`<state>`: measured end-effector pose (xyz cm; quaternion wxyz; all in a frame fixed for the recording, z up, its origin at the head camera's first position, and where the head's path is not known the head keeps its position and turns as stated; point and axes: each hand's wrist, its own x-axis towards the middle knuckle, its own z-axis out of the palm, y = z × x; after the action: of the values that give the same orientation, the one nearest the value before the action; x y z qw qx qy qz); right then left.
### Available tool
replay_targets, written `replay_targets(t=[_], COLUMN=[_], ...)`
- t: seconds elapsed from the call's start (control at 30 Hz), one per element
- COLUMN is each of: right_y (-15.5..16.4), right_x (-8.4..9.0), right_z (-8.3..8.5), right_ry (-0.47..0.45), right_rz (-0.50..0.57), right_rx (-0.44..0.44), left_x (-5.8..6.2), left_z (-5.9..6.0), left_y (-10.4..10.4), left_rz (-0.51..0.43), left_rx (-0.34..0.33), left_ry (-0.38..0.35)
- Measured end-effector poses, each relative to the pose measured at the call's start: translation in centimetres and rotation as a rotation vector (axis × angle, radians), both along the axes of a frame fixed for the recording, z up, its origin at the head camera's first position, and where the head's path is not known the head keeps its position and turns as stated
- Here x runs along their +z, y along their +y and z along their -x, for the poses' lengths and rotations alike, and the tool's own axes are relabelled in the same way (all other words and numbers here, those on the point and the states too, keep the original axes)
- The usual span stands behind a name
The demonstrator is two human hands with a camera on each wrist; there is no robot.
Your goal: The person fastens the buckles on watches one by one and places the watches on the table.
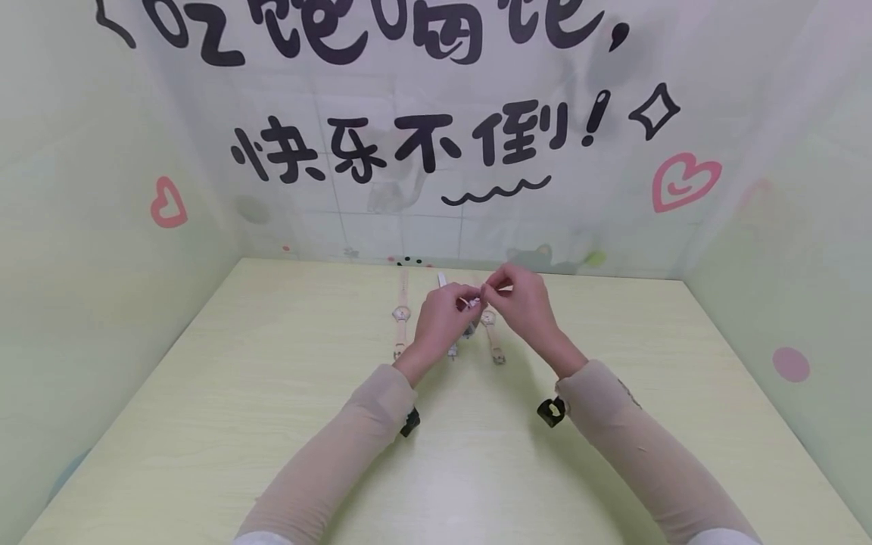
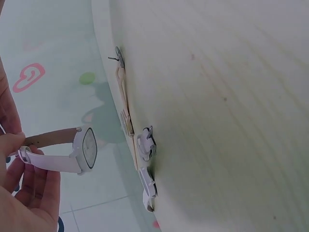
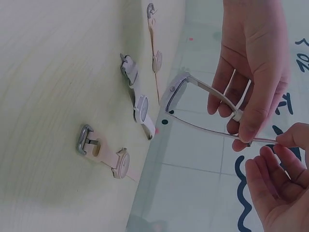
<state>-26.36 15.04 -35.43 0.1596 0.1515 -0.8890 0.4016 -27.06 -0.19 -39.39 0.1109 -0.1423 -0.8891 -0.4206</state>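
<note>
A white-strapped wristwatch (image 2: 89, 148) hangs between both hands, its strap bent into a loop and its round case lowest. Near the strap's buckle (image 2: 23, 154), my left hand (image 1: 446, 312) grips the band between thumb and fingers. The thin strap end (image 3: 264, 140) is pinched by thumb and finger of my right hand (image 1: 521, 299). Below the hands, a second white wristwatch (image 3: 142, 108) lies on the table, partly hidden by my left hand in the head view. One pink-strapped wristwatch (image 1: 401, 313) lies left of it, another pink-strapped wristwatch (image 1: 488, 319) right of it.
The pale wood-grain table (image 1: 293, 393) ends at a printed back curtain (image 1: 381, 227) close behind the watches. Side curtains (image 1: 783, 303) close it in left and right. Black wrist devices (image 1: 552, 411) hang under both beige sleeves.
</note>
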Motion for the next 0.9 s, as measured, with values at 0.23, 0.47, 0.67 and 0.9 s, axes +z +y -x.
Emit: replay_targets(t=[0.23, 0.47, 0.67, 0.9], right_y=[0.2, 0.5, 0.5, 0.5], right_x=[0.0, -0.1, -0.5, -1.0], right_z=[0.0, -0.1, 0.0, -0.1], right_ry=[0.027, 0.038, 0.013, -0.001], right_rz=[0.065, 0.130, 0.099, 0.007], right_rx=[0.003, -0.001, 0.014, 0.029], left_x=[0.1, 0.2, 0.4, 0.5], left_z=[-0.2, -0.3, -0.4, -0.5], left_y=[-0.1, -0.2, -0.1, -0.1], left_rz=[0.015, 0.015, 0.042, 0.117], left_rx=[-0.011, -0.012, -0.010, 0.007], left_ry=[-0.030, -0.052, -0.024, 0.021])
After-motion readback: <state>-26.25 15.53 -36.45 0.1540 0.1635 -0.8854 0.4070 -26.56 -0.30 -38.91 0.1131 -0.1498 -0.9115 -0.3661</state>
